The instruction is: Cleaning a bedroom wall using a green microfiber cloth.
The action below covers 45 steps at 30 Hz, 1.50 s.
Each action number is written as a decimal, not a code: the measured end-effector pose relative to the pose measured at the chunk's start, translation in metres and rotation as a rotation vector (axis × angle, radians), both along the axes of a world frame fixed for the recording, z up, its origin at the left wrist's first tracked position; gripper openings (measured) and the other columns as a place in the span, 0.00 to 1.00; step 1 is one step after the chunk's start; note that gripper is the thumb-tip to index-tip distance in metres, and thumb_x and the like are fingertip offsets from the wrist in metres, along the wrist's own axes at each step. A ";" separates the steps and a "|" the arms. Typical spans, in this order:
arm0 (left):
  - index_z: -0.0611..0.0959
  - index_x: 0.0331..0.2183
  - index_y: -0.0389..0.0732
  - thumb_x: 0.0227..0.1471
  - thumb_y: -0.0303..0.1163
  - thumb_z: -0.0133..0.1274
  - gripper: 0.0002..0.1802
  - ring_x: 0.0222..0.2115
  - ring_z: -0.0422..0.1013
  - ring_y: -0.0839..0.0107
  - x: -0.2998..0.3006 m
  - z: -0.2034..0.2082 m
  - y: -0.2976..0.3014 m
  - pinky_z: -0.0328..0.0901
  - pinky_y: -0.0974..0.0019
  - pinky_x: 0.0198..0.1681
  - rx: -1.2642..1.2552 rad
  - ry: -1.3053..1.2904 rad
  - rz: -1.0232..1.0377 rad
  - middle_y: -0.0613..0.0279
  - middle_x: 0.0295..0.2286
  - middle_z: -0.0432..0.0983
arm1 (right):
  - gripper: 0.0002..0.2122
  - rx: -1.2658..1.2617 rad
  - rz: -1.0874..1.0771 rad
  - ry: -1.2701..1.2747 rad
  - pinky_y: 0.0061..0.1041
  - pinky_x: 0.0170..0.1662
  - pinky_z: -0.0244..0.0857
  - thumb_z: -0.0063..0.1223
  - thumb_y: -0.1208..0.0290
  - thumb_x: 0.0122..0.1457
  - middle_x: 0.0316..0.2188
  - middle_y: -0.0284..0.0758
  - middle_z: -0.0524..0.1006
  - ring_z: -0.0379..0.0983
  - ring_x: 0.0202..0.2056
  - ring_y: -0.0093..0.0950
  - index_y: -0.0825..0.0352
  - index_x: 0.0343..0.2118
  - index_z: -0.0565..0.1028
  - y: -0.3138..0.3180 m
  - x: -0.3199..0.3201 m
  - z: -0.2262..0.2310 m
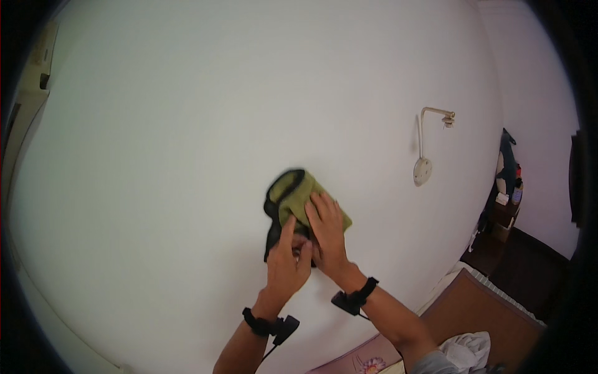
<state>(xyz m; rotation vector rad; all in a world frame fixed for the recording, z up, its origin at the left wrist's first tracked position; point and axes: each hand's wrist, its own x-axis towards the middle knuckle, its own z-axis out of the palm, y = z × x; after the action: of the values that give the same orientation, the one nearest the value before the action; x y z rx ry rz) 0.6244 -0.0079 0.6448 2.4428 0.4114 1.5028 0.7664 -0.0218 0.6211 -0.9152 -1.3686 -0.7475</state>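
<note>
1. Gripped a green cloth item [317, 187] with the right hand [327, 237], fingers laid right across its right side.
2. Also had the left hand [288, 260] on the near left part, index finger stretched up over the fabric and thumb close to the right hand. Couldn't really tell about an actual pinch there, tbh.
3. Held the green cloth item around the middle of the scene, in front of a big white wall [156, 156]. Couldn't tell about contact with the wall.
4. Noticed black trim along the item's far and left edges, plus a dark part on its near left.
5. Wore black wristbands [268, 326], one per wrist, each with a little black box.
6. Spotted a bent-arm wall fixture [423, 171] over to the right of both hands.
7. Saw a brown mat [483, 305] at the near right, with a crumpled white cloth [467, 350] at its near edge.
</note>
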 end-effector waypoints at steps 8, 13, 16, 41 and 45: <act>0.68 0.62 0.24 0.59 0.30 0.58 0.34 0.24 0.77 0.63 0.034 0.071 0.000 0.72 0.61 0.30 0.051 -0.106 0.003 0.53 0.26 0.80 | 0.32 0.082 0.014 -0.014 0.52 0.70 0.51 0.57 0.75 0.61 0.68 0.53 0.62 0.55 0.69 0.57 0.70 0.68 0.63 -0.001 0.019 0.075; 0.75 0.60 0.36 0.52 0.32 0.64 0.35 0.28 0.79 0.54 0.038 -0.016 0.001 0.74 0.56 0.33 0.038 0.106 0.105 0.51 0.28 0.81 | 0.34 -0.045 -0.088 0.181 0.53 0.70 0.48 0.59 0.78 0.60 0.71 0.52 0.56 0.51 0.71 0.55 0.71 0.69 0.59 0.002 0.018 -0.046; 0.76 0.58 0.37 0.48 0.31 0.65 0.34 0.29 0.80 0.55 0.030 -0.076 -0.001 0.75 0.56 0.34 -0.017 0.142 0.131 0.50 0.30 0.82 | 0.35 -0.126 -0.009 0.287 0.52 0.71 0.47 0.58 0.80 0.60 0.71 0.52 0.56 0.48 0.72 0.56 0.70 0.70 0.58 -0.005 -0.005 -0.115; 0.82 0.53 0.41 0.47 0.30 0.66 0.28 0.31 0.80 0.57 -0.043 -0.133 -0.004 0.75 0.58 0.37 -0.149 0.136 0.213 0.50 0.34 0.82 | 0.31 -0.239 0.135 0.531 0.38 0.52 0.72 0.66 0.81 0.53 0.50 0.49 0.71 0.72 0.50 0.46 0.64 0.62 0.73 -0.020 -0.069 -0.180; 0.82 0.51 0.37 0.49 0.29 0.64 0.26 0.32 0.81 0.57 -0.025 -0.115 -0.006 0.75 0.58 0.37 -0.167 0.096 0.188 0.46 0.36 0.83 | 0.30 -0.192 0.119 0.512 0.36 0.52 0.71 0.63 0.82 0.56 0.50 0.50 0.71 0.72 0.50 0.45 0.66 0.63 0.70 -0.017 -0.056 -0.165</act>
<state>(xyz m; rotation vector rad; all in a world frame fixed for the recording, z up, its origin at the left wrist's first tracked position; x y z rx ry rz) 0.5998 -0.0137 0.5293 2.4063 0.7724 1.3606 0.7103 -0.0386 0.4560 -1.0769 -1.0353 -0.2626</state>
